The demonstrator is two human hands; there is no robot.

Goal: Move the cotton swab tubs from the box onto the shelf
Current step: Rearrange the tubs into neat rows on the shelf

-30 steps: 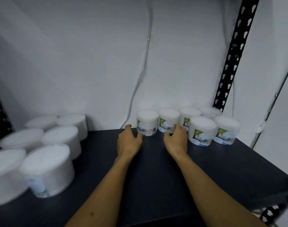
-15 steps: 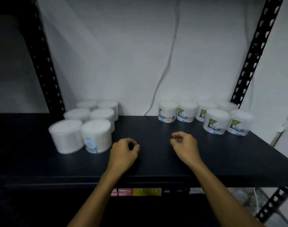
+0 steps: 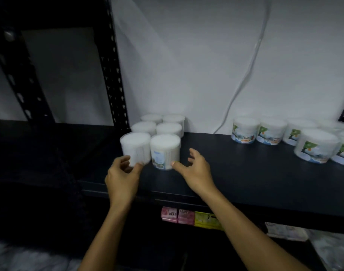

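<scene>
We read "COTTON" on the labels of 2 tubs at the back of the shelf (image 3: 245, 173), well right of the right hand (image 3: 194, 171): the first labelled tub (image 3: 245, 132) and its neighbour (image 3: 271, 133); the smaller print beneath is too blurred. Below the right hand, a pink packet (image 3: 169, 214) shows "LUX" upside down. The label on the front tub (image 3: 165, 151), between both hands, is unreadable.

White wall (image 3: 186, 55) behind; pale cable (image 3: 243, 79) runs down it w/ a curve; black perforated upright (image 3: 112, 75) at left; below, 2 pink packets (image 3: 177, 214) beside a yellow one (image 3: 206, 220), touching.
</scene>
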